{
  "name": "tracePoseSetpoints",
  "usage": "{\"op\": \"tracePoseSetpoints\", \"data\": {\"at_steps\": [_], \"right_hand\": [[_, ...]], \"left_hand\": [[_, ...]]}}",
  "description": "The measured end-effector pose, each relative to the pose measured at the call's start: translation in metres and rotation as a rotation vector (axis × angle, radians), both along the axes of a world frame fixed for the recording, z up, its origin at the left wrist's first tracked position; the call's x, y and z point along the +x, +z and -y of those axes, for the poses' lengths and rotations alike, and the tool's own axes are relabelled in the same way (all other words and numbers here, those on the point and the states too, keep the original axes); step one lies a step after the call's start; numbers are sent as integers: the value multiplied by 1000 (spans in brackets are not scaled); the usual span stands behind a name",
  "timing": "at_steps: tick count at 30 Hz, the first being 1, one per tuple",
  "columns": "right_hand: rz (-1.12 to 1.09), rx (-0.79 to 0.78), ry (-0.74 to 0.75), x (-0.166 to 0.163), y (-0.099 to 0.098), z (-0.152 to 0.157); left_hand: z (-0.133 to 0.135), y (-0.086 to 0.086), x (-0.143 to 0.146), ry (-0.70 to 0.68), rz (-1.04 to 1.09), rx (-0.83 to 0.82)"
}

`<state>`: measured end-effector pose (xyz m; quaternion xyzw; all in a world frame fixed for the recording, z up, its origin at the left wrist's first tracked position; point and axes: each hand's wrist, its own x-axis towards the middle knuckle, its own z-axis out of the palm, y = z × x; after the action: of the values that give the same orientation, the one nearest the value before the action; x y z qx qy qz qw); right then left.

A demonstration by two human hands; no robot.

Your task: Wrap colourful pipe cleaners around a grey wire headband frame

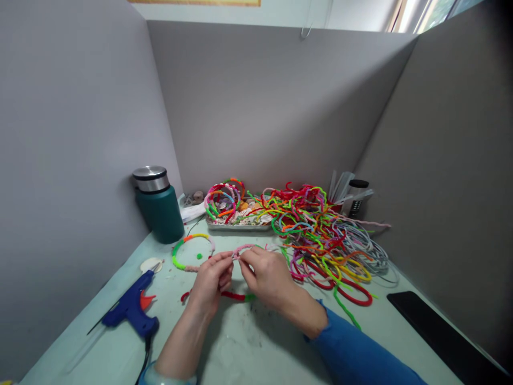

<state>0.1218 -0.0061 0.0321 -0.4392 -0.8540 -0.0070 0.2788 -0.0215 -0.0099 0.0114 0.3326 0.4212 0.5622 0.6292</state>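
Observation:
My left hand (213,279) and my right hand (266,271) meet above the middle of the table, fingertips pinched close together. Between them is a pink pipe cleaner (243,247), bent in a curve that runs behind my right fingers. Its far end is partly hidden. Below my hands lies a red and green pipe cleaner piece (236,297), partly covered by my left hand. A multicoloured pipe cleaner ring (176,251) rests just left of my left hand, with a small green bit (199,256) inside it.
At left lie a blue glue gun (130,307) and a white disc (150,264), near a teal bottle (160,211). A metal tray (240,227) of buttons and rings stands at the back. Tangled pipe cleaners (308,219) heap at right, before a black flat object (441,331).

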Motion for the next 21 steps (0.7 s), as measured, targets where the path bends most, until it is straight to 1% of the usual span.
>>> {"op": "tracePoseSetpoints", "data": {"at_steps": [5, 10, 12, 14, 16, 19, 21], "right_hand": [[-79, 12, -10, 5, 8, -1], [-222, 39, 12, 10, 17, -5], [-265, 7, 22, 13, 19, -6], [-303, -76, 22, 16, 20, -9], [-342, -204, 19, 19, 20, -12], [-409, -451, 36, 24, 20, -19], [-461, -629, 50, 26, 20, -22]], "left_hand": [[1, -2, 2, 24, -171, 56], [2, 0, 4, 61, -463, 260], [4, 1, 6, 58, -544, 330], [7, 1, 7, 60, -615, 389], [10, 0, 10, 79, -686, 446], [14, 0, 13, 115, -770, 516], [16, 0, 16, 115, -793, 567]]}}
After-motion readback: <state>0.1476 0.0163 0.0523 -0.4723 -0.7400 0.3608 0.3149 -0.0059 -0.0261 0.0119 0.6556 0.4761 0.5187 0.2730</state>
